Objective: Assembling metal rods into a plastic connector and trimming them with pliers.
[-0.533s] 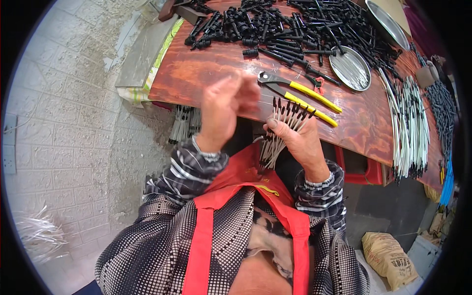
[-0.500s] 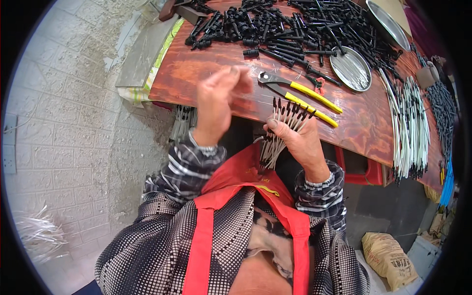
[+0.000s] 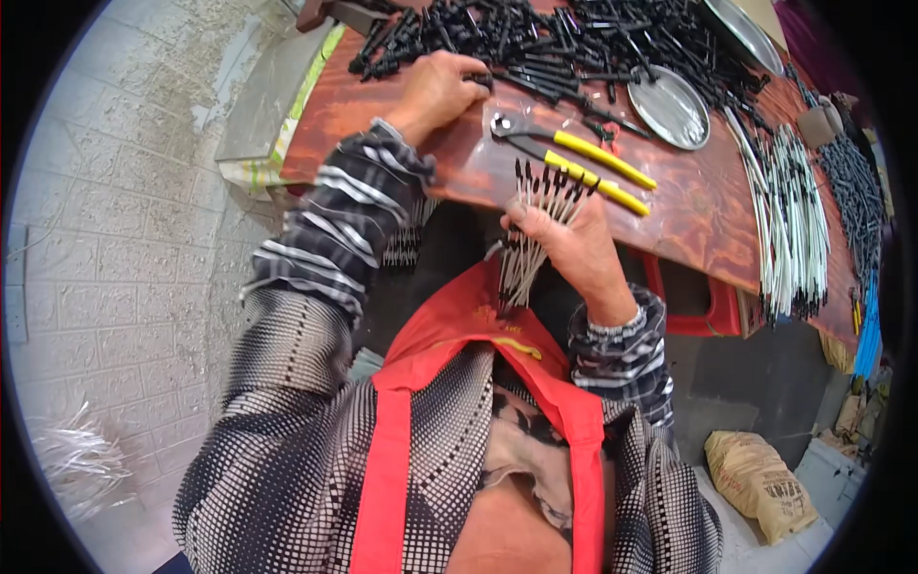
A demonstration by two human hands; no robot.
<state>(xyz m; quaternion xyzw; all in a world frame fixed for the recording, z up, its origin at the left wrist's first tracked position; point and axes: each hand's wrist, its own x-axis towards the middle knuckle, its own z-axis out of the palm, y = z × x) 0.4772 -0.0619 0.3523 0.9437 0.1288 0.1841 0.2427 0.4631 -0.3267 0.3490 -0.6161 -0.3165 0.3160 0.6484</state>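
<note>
The left hand [image 3: 436,93] had moved out to a black piece [image 3: 481,81], grip unclear, leaving the right hand [image 3: 579,243] alone clasping black-tipped rods [image 3: 522,268].

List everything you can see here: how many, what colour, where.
table: one, brown, top centre
black parts: many, black, piled on table
pliers: one, yellow-handled, on table
dishes: two, silver, table, upper right
rods: many, white and black, table's right edge
grey parts: many, grey, far right
blue rods: several, blue, far right
red frame: one, red, under table
sack: one, tan, floor, lower right
strands: many, whitish, lower left
wall: one, whitish, left
sticks: many, white and black, centre
apron: one, red, worn
left hand: one, bare, at a black part
right hand: one, bare, around sticks
</note>
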